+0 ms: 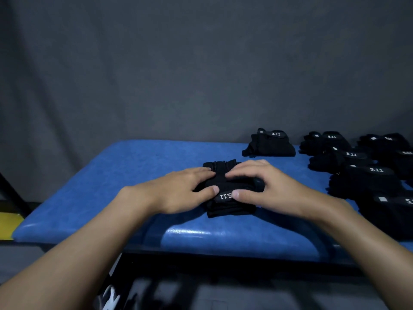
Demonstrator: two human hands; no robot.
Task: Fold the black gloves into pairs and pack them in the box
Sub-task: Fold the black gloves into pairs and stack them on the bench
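Note:
A black glove pair (225, 206) with a white "5.11" label lies folded on the blue table (125, 175), near its middle. My left hand (181, 189) rests on the pair's left side, fingers laid over the top and thumb at the label. My right hand (266, 186) covers the right side, fingers curved over the fold and thumb beside the label. A single folded black pair (270, 144) sits at the far edge of the table. No box is in view.
Several more black gloves (366, 173) with "5.11" labels lie in a cluster along the right side of the table. A grey cloth backdrop (178, 74) hangs behind. A yellow surface (9, 224) shows at the left edge, below the table.

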